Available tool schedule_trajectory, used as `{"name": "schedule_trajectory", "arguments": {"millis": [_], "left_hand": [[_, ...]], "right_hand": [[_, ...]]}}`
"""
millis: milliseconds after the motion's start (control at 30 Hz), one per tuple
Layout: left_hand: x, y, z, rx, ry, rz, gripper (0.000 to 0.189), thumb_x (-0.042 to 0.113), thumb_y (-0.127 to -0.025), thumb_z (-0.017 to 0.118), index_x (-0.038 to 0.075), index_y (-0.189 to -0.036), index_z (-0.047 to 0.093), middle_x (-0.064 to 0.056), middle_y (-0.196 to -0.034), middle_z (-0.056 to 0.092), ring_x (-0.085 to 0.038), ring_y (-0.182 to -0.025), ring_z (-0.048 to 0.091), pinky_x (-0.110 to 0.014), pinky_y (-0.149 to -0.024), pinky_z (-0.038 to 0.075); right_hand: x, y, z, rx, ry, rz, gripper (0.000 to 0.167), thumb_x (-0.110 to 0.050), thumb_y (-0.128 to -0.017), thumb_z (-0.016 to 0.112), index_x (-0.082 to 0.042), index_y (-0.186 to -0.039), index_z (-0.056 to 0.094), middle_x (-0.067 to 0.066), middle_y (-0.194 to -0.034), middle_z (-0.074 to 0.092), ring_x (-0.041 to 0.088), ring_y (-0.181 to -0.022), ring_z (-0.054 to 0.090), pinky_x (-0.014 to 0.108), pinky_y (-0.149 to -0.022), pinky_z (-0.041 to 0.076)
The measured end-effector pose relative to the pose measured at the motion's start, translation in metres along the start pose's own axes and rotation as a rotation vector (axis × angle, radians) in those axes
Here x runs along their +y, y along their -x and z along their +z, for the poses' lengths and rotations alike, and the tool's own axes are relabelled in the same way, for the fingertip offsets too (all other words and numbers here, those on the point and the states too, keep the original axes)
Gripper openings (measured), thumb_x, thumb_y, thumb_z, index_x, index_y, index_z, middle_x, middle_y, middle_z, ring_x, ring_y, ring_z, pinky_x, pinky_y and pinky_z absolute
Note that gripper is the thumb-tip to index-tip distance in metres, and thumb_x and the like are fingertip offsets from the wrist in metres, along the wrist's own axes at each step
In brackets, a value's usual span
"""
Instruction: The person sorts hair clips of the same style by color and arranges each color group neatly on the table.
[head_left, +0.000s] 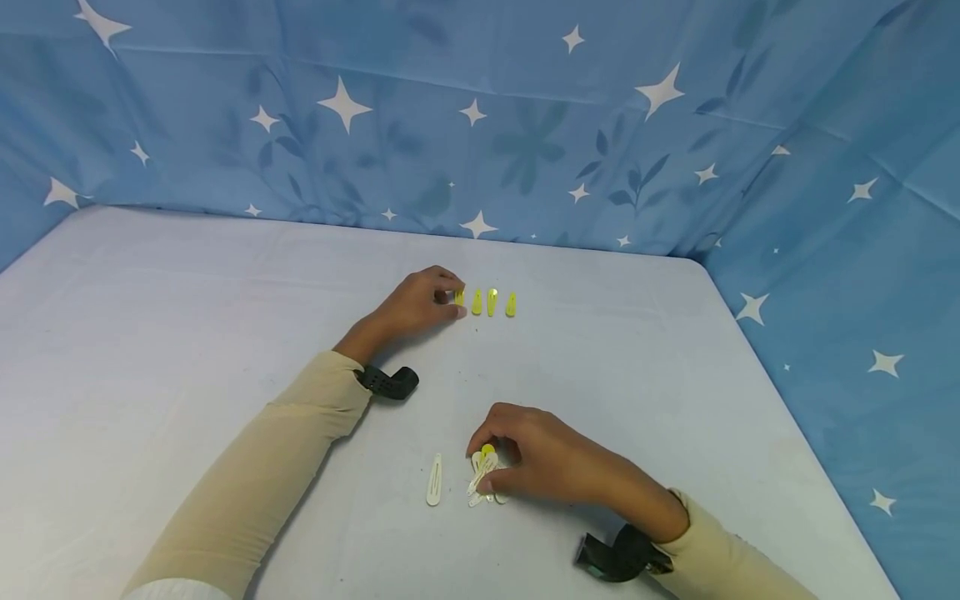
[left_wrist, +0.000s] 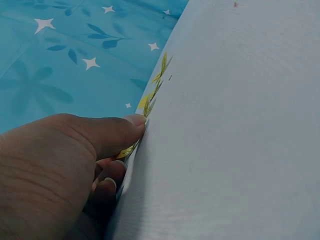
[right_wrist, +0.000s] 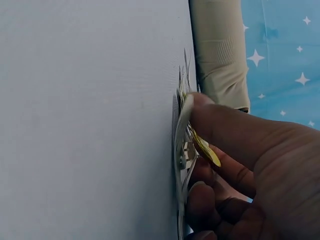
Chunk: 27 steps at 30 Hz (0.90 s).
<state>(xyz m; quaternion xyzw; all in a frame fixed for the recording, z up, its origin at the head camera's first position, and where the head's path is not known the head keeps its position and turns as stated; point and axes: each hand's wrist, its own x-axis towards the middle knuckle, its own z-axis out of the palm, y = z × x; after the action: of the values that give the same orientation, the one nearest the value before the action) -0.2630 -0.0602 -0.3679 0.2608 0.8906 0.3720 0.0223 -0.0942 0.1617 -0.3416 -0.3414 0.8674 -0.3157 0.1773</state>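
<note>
Yellow hair clips (head_left: 492, 302) are lying in a row, the left hand (head_left: 420, 302) pinching one. The right hand (head_left: 542, 454) is pinching piled white clips (head_left: 482, 477)

The broad white surface (head_left: 637, 375) looks like smooth, matt cloth. On it, slim yellow snap clips (head_left: 492, 303) and slim white snap clips (head_left: 433, 495) look like coated metal, faintly glossy. Behind it, the blue star-printed curtain (head_left: 420, 100) is matt, creased cloth; over it, beige sleeves (head_left: 251, 471) look like matt cloth.
</note>
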Motion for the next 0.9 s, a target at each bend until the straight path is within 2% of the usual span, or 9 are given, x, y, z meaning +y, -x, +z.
{"name": "schedule_trajectory", "arguments": {"millis": [167, 333, 467, 633, 800, 900], "left_hand": [[0.0004, 0.0007, -0.0004, -0.002, 0.001, -0.001, 0.044, 0.016, -0.091, 0.07, 0.0, -0.131, 0.06, -0.014, -0.131, 0.054, -0.026, -0.105, 0.058, -0.039, -0.089, 0.046], [0.0004, 0.0001, -0.0008, -0.002, 0.003, 0.0, 0.044, 0.016, -0.091, 0.07, 0.0, -0.131, 0.061, -0.014, -0.13, 0.054, -0.026, -0.104, 0.058, -0.039, -0.088, 0.046], [-0.0005, -0.0006, -0.0008, -0.001, 0.011, -0.005, 0.044, 0.016, -0.091, 0.071, 0.001, -0.13, 0.061, -0.014, -0.13, 0.054, -0.025, -0.103, 0.058, -0.038, -0.088, 0.046], [-0.001, -0.0009, -0.0003, -0.003, 0.002, -0.008, 0.043, 0.017, -0.091, 0.071, 0.002, -0.13, 0.062, -0.013, -0.129, 0.054, -0.024, -0.103, 0.058, -0.038, -0.088, 0.046], [-0.0014, -0.0011, -0.0002, -0.003, -0.002, -0.003, 0.043, 0.017, -0.091, 0.071, 0.002, -0.13, 0.062, -0.012, -0.129, 0.055, -0.024, -0.102, 0.058, -0.038, -0.087, 0.046], [-0.0016, -0.0012, -0.0003, -0.004, 0.001, -0.002, 0.043, 0.017, -0.091, 0.07, 0.001, -0.13, 0.061, -0.013, -0.13, 0.054, -0.025, -0.102, 0.058, -0.038, -0.087, 0.046]], "right_hand": [[0.0021, -0.0008, -0.0026, -0.012, -0.057, -0.015, 0.03, -0.012, -0.084, 0.077, -0.021, -0.113, 0.071, -0.012, -0.088, 0.056, 0.006, -0.067, 0.049, 0.023, -0.061, 0.044], [0.0018, -0.0012, -0.0047, -0.016, -0.128, 0.029, 0.038, -0.005, -0.088, 0.072, -0.017, -0.123, 0.066, -0.008, -0.088, 0.057, 0.008, -0.069, 0.05, 0.024, -0.061, 0.045], [0.0029, -0.0019, -0.0045, 0.008, -0.18, 0.071, 0.033, 0.0, -0.088, 0.068, -0.015, -0.118, 0.067, -0.005, -0.084, 0.059, 0.011, -0.069, 0.05, 0.024, -0.06, 0.043], [0.006, -0.0029, -0.004, 0.03, -0.23, 0.064, 0.026, 0.004, -0.089, 0.065, -0.014, -0.106, 0.072, -0.005, -0.084, 0.062, 0.011, -0.07, 0.05, 0.022, -0.06, 0.042], [0.0081, -0.0039, -0.0036, 0.043, -0.266, 0.04, 0.03, 0.006, -0.093, 0.058, -0.01, -0.113, 0.073, -0.004, -0.097, 0.066, 0.012, -0.082, 0.054, 0.024, -0.07, 0.045], [0.0091, -0.0045, -0.0035, 0.066, -0.264, 0.024, 0.032, 0.008, -0.094, 0.055, -0.008, -0.117, 0.071, -0.002, -0.098, 0.065, 0.013, -0.082, 0.053, 0.025, -0.069, 0.044]]}}
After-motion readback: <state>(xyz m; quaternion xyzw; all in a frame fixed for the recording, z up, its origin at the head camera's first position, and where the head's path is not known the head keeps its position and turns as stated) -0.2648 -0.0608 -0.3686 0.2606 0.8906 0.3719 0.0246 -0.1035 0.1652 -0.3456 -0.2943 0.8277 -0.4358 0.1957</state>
